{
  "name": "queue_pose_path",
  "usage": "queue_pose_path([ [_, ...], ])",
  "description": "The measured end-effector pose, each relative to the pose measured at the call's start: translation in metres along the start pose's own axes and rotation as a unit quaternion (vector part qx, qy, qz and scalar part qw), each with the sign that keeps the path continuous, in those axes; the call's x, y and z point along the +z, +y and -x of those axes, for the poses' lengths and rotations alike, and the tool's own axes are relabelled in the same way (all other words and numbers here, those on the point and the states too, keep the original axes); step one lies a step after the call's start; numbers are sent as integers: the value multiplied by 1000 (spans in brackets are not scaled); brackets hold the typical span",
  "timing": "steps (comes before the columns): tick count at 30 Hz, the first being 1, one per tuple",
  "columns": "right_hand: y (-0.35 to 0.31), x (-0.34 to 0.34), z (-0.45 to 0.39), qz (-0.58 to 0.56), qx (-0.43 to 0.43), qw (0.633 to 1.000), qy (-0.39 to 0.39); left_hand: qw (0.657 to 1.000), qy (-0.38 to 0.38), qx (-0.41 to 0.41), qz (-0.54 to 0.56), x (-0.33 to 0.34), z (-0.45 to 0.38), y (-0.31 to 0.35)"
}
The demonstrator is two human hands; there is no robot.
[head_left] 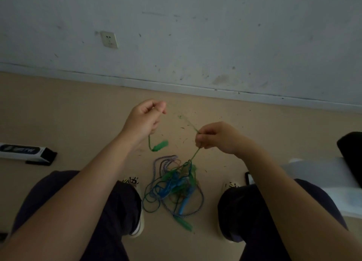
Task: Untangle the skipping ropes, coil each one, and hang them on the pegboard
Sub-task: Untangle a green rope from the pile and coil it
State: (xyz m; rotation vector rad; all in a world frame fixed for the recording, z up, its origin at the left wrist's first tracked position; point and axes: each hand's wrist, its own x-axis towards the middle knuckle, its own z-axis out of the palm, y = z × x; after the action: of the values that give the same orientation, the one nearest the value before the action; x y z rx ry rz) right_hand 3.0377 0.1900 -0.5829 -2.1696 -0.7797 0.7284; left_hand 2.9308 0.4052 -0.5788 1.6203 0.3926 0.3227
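Box [25, 152] left of rope tangle [174, 188]

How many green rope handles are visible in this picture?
2 clearly. One green handle dangles below the left hand. Another green handle lies on the floor at the near edge of the tangled pile. More may be hidden inside it.

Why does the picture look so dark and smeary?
Head view: the light is dim and flat; the thin green rope blurs above the right hand, as does the green plastic handle dangling below the left hand; wide lens bends the skirting line.
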Motion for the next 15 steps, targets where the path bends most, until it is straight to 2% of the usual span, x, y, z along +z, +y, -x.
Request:
queue_pose_path([
  [2,-3,0,1,-134,-15,990,38,995,-52,-22,-82,-3,3,4],
  [5,-7,-8,0,-271,-51,951,138,962,-104,-41,-248,-6,6,6],
  [8,-5,-21,-2,-325,-52,921,207,955,-118,-53,-268,-9,8,7],
  [10,-6,-21,-3,-297,-45,934,194,971,-129,-59,-194,-11,9,6],
  [12,-11,-12,-1,-264,-41,954,136,983,-132,-61,-111,-11,11,6],
  [15,-21,2,3,-243,-49,968,43,985,-147,-68,-53,-8,12,8],
])
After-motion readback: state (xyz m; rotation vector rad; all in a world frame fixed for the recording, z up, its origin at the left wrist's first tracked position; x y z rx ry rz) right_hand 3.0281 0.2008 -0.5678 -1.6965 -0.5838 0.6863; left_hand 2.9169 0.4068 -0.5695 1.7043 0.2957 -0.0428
